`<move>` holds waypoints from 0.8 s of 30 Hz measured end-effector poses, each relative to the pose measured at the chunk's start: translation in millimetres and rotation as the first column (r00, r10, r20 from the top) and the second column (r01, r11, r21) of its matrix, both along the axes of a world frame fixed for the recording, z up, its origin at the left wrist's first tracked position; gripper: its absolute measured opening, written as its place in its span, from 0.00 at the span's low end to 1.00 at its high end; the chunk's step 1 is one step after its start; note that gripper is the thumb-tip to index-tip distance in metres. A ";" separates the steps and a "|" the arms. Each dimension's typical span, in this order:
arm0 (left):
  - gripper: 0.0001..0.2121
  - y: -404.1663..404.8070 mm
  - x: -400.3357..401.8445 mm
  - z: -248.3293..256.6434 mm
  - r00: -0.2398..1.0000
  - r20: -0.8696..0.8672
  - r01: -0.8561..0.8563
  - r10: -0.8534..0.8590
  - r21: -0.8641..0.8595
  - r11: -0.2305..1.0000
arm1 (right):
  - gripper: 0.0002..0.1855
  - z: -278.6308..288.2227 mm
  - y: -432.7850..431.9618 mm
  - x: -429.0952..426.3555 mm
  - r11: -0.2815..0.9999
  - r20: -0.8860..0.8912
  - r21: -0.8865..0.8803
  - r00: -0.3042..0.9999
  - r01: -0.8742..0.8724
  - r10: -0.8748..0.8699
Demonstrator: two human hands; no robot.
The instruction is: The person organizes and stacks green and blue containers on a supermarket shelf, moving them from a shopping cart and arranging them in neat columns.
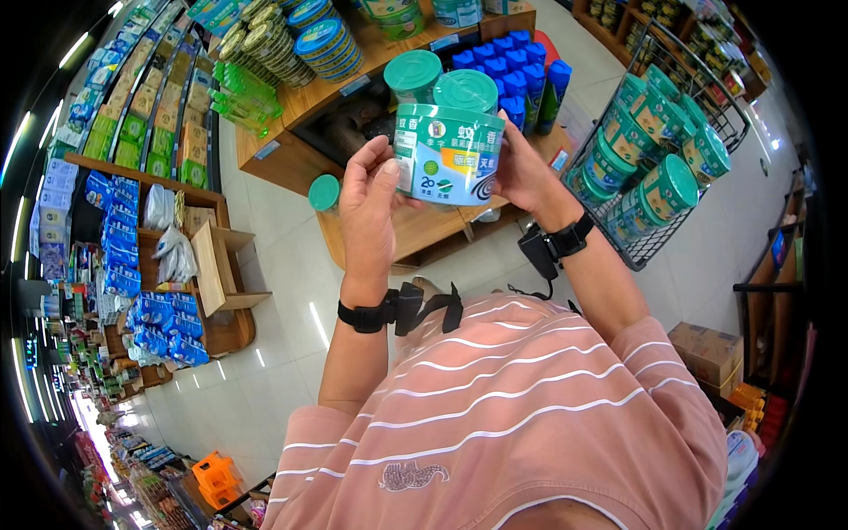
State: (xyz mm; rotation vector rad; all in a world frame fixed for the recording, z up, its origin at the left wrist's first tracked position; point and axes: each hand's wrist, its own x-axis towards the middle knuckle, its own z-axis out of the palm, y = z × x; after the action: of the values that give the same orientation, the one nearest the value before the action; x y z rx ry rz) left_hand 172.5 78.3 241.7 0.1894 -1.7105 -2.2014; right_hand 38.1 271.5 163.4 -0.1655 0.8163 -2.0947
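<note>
Between both hands is a round mosquito-coil tub (pixel 449 156) with a green lid and a printed side that bears writing. My left hand (pixel 371 195) grips its left side, thumb towards me. On the right side my right hand (pixel 523 162) holds it, the fingers partly hidden behind. Just beyond it are two more tubs, a left one (pixel 413 71) and a right one (pixel 467 91), with matching green lids. Another green-lidded tub (pixel 324 193) sits low, left of my left hand, beside the wooden display stand (pixel 371 232).
Blue-capped spray cans (pixel 510 73) crowd the display's right side. A wire shopping cart (pixel 639 258) at right carries several similar tubs (pixel 669 185). Green bottles (pixel 245 96) and stacked round tins (pixel 324 50) stand at upper left. A wooden shelf unit (pixel 225 265) is farther left.
</note>
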 end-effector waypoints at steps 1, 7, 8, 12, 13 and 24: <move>0.21 -0.7 0.2 -1.1 1.000 0.005 -0.014 0.015 -0.016 1.000 | 0.38 4.2 -3.4 3.4 0.997 0.007 0.061 0.999 0.040 -0.040; 0.22 -7.3 0.0 -14.1 0.995 0.033 -0.079 0.093 -0.301 0.950 | 0.39 13.2 -1.7 9.5 0.970 -0.071 0.232 0.996 0.073 -0.058; 0.22 -8.4 0.9 -15.9 0.995 0.035 -0.079 0.094 -0.302 0.950 | 0.38 17.5 -3.4 13.4 0.959 -0.087 0.263 0.993 0.103 -0.082; 0.21 -8.3 2.2 -20.6 0.994 -0.013 -0.109 0.111 -0.327 0.939 | 0.38 16.6 -2.0 15.2 0.955 -0.138 0.266 0.986 0.128 -0.094; 0.21 -8.7 3.0 -21.4 0.995 -0.009 -0.101 0.102 -0.293 0.951 | 0.38 16.6 -2.8 16.4 0.957 -0.149 0.258 0.984 0.135 -0.099; 0.28 -9.5 6.2 -23.9 0.999 0.021 -0.022 0.028 -0.265 0.964 | 0.45 41.6 0.3 33.9 0.940 -0.295 0.297 0.953 0.166 -0.075</move>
State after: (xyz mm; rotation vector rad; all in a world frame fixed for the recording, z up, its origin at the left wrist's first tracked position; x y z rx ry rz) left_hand 178.7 68.8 217.8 0.1700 -1.9820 -1.9339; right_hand 72.0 271.8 205.0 -0.2447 1.3567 -2.0451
